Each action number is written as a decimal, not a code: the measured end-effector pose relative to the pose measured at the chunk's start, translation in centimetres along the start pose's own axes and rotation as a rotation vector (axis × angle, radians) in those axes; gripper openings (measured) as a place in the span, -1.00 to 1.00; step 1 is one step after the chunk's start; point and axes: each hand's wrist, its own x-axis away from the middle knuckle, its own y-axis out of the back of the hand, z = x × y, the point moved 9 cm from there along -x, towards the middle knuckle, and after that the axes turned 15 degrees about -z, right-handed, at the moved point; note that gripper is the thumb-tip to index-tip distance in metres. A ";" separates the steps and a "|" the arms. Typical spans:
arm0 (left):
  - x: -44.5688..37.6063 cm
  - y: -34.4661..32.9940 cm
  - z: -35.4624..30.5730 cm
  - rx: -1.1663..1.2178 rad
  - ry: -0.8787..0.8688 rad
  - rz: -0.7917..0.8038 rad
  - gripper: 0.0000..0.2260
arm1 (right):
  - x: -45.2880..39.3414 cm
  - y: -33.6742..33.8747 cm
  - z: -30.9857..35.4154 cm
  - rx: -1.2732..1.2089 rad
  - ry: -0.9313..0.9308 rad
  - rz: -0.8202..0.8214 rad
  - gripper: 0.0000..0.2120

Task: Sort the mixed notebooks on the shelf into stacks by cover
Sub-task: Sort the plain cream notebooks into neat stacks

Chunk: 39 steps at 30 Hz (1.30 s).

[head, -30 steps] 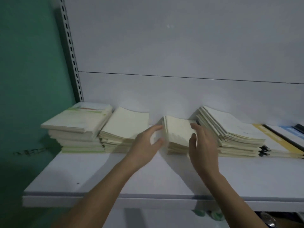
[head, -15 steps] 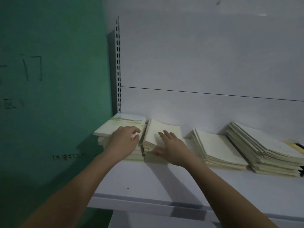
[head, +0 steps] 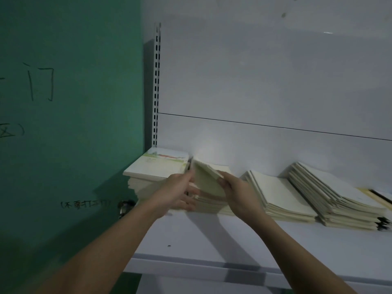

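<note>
White shelf (head: 212, 240) beside a green wall is carrying four notebook piles. I am seeing my left grip (head: 180, 194) and right grip (head: 237, 187) both pinching a tilted cream bundle (head: 206, 179) above the second pile (head: 212, 203).

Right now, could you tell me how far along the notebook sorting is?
Done: four stacks stand along the shelf, the leftmost stack topped by an illustrated cover. In hand: both the left hand and right hand tilt up cream notebooks from the second stack. Left: yellow and dark covers at far right.
</note>
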 end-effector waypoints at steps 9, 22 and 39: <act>-1.2 -1.2 -1.5 0.442 0.232 0.108 -0.76 | 2.9 0.1 6.3 -0.043 0.236 0.231 -0.61; -1.1 9.8 -1.0 0.226 0.097 -0.224 -0.87 | -0.3 -5.5 -1.2 0.325 0.078 0.366 -0.26; -1.0 9.1 -0.3 0.248 0.112 -0.171 -0.87 | -1.8 2.0 1.2 -0.159 -0.096 -0.114 -0.77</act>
